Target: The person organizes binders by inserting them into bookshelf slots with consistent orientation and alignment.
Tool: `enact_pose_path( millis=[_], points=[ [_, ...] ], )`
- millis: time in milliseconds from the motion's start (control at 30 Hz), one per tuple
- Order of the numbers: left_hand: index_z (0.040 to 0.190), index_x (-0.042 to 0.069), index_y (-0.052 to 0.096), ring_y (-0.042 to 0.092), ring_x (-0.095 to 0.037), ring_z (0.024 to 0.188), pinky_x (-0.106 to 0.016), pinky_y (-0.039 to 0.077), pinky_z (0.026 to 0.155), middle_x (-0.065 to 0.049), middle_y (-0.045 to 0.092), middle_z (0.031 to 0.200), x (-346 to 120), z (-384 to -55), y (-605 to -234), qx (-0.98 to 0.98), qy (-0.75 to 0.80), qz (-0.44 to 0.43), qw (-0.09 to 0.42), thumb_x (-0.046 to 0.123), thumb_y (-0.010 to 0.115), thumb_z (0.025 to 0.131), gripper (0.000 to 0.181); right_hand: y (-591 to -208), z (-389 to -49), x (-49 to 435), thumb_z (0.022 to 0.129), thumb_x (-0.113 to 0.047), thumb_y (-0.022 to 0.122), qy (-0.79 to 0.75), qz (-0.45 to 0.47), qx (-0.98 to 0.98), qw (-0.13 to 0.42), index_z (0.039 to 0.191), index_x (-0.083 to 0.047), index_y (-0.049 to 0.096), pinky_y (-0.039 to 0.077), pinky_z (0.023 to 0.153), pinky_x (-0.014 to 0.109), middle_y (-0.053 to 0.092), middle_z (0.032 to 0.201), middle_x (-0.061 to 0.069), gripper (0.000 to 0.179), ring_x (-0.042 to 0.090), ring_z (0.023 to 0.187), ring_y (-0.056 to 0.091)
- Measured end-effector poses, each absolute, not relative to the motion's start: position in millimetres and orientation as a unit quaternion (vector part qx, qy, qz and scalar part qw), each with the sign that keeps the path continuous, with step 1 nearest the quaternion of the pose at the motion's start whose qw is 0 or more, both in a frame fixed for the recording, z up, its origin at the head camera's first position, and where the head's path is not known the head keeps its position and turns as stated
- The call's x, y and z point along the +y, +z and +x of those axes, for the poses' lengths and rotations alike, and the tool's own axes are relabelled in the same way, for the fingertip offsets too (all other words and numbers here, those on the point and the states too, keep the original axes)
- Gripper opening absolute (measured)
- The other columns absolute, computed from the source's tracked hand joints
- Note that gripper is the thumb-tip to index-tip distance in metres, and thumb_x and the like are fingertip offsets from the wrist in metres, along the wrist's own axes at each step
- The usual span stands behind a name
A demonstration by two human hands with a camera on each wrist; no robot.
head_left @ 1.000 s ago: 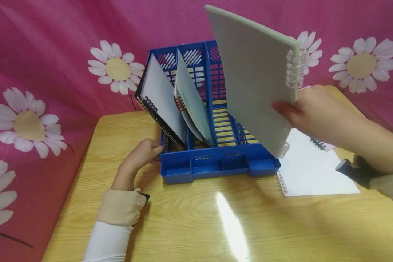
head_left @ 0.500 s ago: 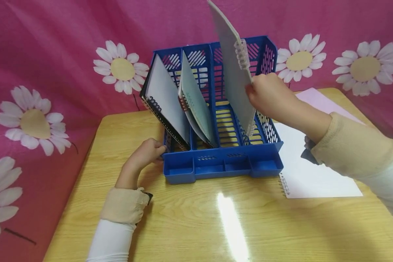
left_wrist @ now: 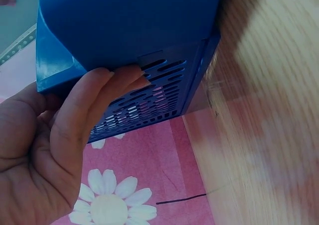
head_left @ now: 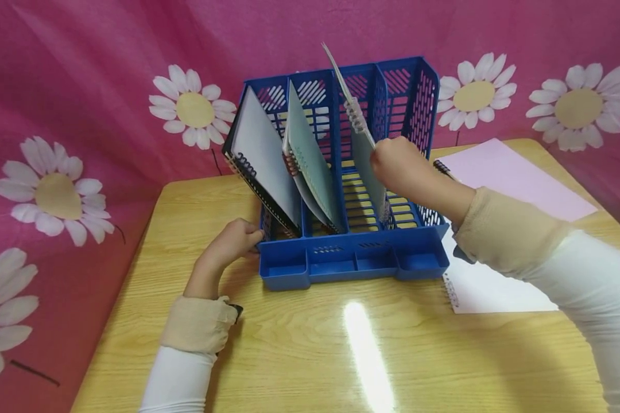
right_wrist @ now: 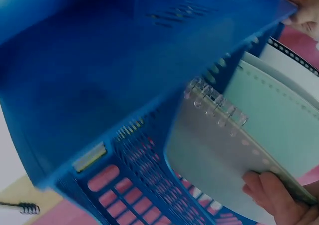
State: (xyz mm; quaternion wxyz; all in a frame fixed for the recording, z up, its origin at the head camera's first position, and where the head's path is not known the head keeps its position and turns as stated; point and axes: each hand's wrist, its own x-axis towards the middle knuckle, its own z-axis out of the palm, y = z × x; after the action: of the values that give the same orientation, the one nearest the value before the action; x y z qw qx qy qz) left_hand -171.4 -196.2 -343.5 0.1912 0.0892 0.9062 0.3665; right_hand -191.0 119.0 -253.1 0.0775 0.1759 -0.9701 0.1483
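My right hand [head_left: 400,166] pinches a pale spiral notebook [head_left: 368,172] by its bound edge. The notebook is tilted, its lower part inside the third compartment from the left of a blue file rack [head_left: 284,281]. In the right wrist view the clear coil [right_wrist: 219,105] and the fingers [right_wrist: 271,190] on the cover show. My left hand [head_left: 235,241] holds the rack's front left corner, thumb and fingers on either side of the wall in the left wrist view. A black-edged notebook [head_left: 263,155] leans in the first compartment, a pale green notebook [head_left: 312,166] in the second.
Right of the rack, a pink notebook [head_left: 516,178] and a white spiral notebook [head_left: 496,292] lie flat on the wooden table [head_left: 289,355]. Small tray sections run along the rack's front. A pink flowered cloth [head_left: 108,34] hangs behind.
My right hand has brought the notebook leftward from above the rack's right side and lowered it into the third compartment. My left hand keeps its hold on the rack.
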Motion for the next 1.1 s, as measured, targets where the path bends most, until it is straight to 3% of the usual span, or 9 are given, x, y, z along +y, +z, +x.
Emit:
enact_pose_path(
  millis=[200, 433, 533, 667, 767, 933, 1100],
  points=[
    [0.058, 0.010, 0.044, 0.069, -0.036, 0.081, -0.043, 0.057, 0.074, -0.017, 0.063, 0.078, -194.1, -172.4, -344.0, 0.904, 0.368, 0.092, 0.194, 0.010, 0.043, 0.097, 0.038, -273.5, -195.0, 118.2, 0.090, -0.003, 0.040, 0.147, 0.162, -0.974, 0.060, 0.061, -0.003, 0.050, 0.043, 0.049, 0.036, 0.050, 0.058, 0.009, 0.031, 0.022, 0.051, 0.049],
    [0.060, 0.008, 0.047, 0.069, -0.037, 0.084, -0.044, 0.057, 0.076, -0.021, 0.064, 0.088, -193.7, -171.6, -340.6, 0.905, 0.366, 0.091, 0.197, 0.010, 0.042, 0.098, 0.038, -290.8, -202.5, 118.9, 0.087, -0.001, 0.044, 0.129, 0.163, -0.977, 0.045, 0.064, -0.001, 0.051, 0.049, 0.058, 0.044, 0.051, 0.063, 0.012, 0.024, 0.029, 0.062, 0.053],
    [0.058, 0.010, 0.042, 0.069, -0.036, 0.084, -0.043, 0.057, 0.077, -0.018, 0.062, 0.081, -193.9, -171.6, -340.0, 0.906, 0.362, 0.088, 0.199, 0.011, 0.042, 0.098, 0.039, -298.9, -203.8, 118.7, 0.089, -0.002, 0.045, 0.127, 0.164, -0.978, 0.029, 0.073, 0.005, 0.055, 0.051, 0.058, 0.045, 0.055, 0.067, 0.016, 0.020, 0.031, 0.064, 0.057],
    [0.056, 0.013, 0.034, 0.069, -0.036, 0.084, -0.044, 0.056, 0.079, -0.010, 0.054, 0.067, -194.3, -171.7, -340.6, 0.907, 0.359, 0.085, 0.204, 0.012, 0.042, 0.098, 0.042, -311.0, -203.2, 119.1, 0.092, -0.003, 0.049, 0.120, 0.171, -0.978, 0.021, 0.096, 0.016, 0.057, 0.052, 0.048, 0.037, 0.061, 0.076, 0.023, 0.022, 0.029, 0.060, 0.062],
    [0.056, 0.013, 0.032, 0.069, -0.036, 0.084, -0.045, 0.056, 0.080, -0.007, 0.048, 0.061, -194.8, -171.9, -341.0, 0.907, 0.359, 0.086, 0.205, 0.012, 0.042, 0.098, 0.043, -315.7, -202.6, 119.6, 0.092, -0.003, 0.050, 0.118, 0.183, -0.976, 0.033, 0.100, 0.020, 0.055, 0.052, 0.045, 0.034, 0.062, 0.078, 0.026, 0.025, 0.029, 0.059, 0.063],
    [0.056, 0.013, 0.031, 0.069, -0.037, 0.083, -0.044, 0.056, 0.080, -0.004, 0.044, 0.058, -195.0, -171.0, -341.1, 0.909, 0.356, 0.086, 0.199, 0.012, 0.042, 0.098, 0.044, -314.2, -201.8, 118.5, 0.094, -0.005, 0.048, 0.126, 0.187, -0.974, 0.037, 0.091, 0.015, 0.057, 0.046, 0.044, 0.034, 0.056, 0.069, 0.019, 0.022, 0.024, 0.054, 0.056],
    [0.056, 0.013, 0.032, 0.069, -0.036, 0.082, -0.042, 0.057, 0.077, -0.005, 0.047, 0.061, -196.0, -171.5, -342.9, 0.908, 0.358, 0.088, 0.201, 0.012, 0.043, 0.098, 0.044, -309.6, -201.5, 115.8, 0.096, -0.018, 0.052, 0.119, 0.181, -0.976, 0.024, 0.068, -0.003, 0.050, 0.040, 0.047, 0.032, 0.043, 0.057, 0.004, 0.032, 0.018, 0.049, 0.046]
  ],
)
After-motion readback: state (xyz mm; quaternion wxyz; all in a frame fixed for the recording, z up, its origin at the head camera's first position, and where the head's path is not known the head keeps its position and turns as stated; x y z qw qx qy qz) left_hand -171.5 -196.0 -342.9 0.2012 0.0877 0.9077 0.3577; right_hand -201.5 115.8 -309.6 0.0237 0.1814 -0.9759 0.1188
